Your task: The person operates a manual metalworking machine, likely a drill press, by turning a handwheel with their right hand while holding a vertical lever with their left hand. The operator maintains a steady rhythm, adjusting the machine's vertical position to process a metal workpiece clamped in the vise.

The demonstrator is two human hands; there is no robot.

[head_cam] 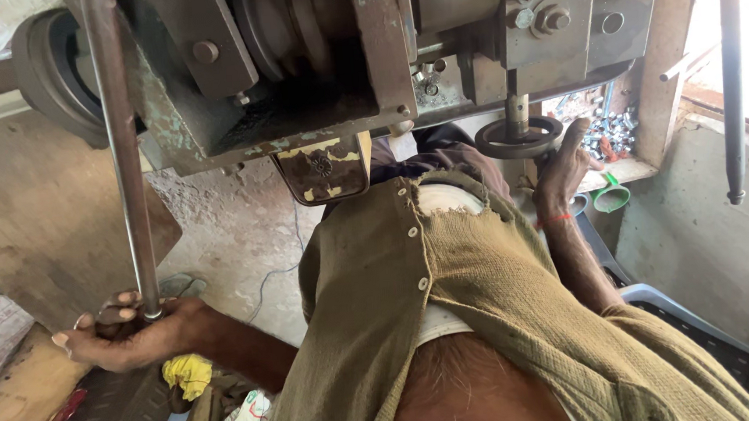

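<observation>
My left hand (124, 335) is closed around the lower end of a long upright steel rod (122, 149) at the left. The rod rises past a heavy, worn metal machine (311, 57) that fills the top of the view. My right hand (561, 171), with a red thread at the wrist, reaches up to a small dark hand wheel (519, 137) hanging under the machine's right side. Its fingers wrap the wheel's rim, though part of the grip is hidden. My olive shirt fills the middle and bottom of the view.
A green funnel (611, 196) and a heap of shiny metal parts (611, 132) sit on a ledge at the right. A second dark rod (732, 80) hangs at far right. A yellow rag (188, 373) and clutter lie at lower left. A grey plastic crate (708, 337) stands at lower right.
</observation>
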